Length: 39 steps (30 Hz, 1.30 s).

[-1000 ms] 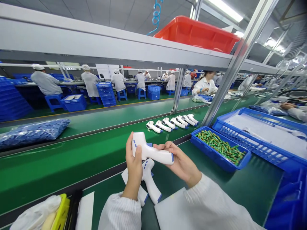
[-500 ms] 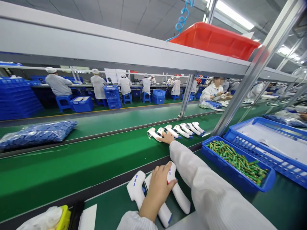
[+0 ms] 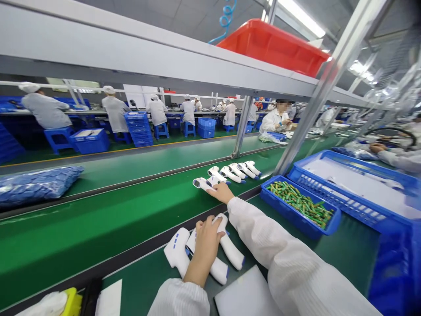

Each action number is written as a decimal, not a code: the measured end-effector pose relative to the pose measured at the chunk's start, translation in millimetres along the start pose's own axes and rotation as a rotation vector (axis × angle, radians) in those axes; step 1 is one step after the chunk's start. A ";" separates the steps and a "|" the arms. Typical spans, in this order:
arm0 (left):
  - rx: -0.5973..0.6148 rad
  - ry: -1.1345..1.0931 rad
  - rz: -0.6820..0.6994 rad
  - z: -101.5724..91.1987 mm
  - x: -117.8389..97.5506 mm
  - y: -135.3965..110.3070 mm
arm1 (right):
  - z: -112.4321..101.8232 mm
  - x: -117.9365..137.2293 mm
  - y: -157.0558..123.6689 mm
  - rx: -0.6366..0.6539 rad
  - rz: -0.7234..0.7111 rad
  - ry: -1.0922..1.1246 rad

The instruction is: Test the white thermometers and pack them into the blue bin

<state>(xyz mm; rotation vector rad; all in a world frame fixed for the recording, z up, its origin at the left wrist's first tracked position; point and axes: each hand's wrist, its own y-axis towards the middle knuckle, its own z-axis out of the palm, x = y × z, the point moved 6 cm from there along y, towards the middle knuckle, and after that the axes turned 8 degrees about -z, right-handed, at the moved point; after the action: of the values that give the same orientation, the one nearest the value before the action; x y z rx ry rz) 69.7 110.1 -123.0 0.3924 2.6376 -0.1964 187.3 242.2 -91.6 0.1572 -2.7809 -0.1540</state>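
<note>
My right hand [image 3: 221, 193] reaches over the belt, its fingers closed round the handle of a white infrared thermometer [image 3: 201, 184]. A second thermometer lies right against that one, partly behind the fingers. Several more white thermometers [image 3: 233, 174] with blue handle ends rest in a row just beyond. On the near bench my left hand [image 3: 206, 239] curls over the thermometers there, fingers and thumb gripping the head of the right-hand one [image 3: 232, 248]. Beneath this palm is a middle thermometer [image 3: 219, 270], mostly covered. To its left another thermometer [image 3: 178, 250] lies with blue marks facing up.
A blue bin [image 3: 301, 206] of green batteries stands right of my right arm, beside a blue basket [image 3: 355, 188]. A metal post [image 3: 309, 114] and overhead shelf [image 3: 158, 57] frame the belt; a red tray [image 3: 272, 46] sits above. Co-workers sit across the aisle.
My right hand has drawn the nearest thermometers slightly toward me, apart from the row. My left hand stays over the bench thermometers. The view has shifted right, showing a white block by my sleeve.
</note>
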 end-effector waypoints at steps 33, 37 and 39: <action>-0.008 0.008 -0.027 0.4 11.6 0.6 | -31.3 -45.9 -28.6 -0.020 -0.017 -0.053; 0.000 -0.034 -0.045 -0.7 12.0 3.7 | -5.1 -60.4 17.9 0.016 0.100 -0.058; 0.003 -0.057 -0.056 -1.6 12.2 4.0 | 0.7 -60.2 26.6 0.023 0.133 -0.049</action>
<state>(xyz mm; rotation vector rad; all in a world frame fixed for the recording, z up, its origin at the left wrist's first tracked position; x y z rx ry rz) 59.8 117.2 -127.5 0.3103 2.5938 -0.2268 240.8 276.2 -109.3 -0.0264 -2.8316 -0.0940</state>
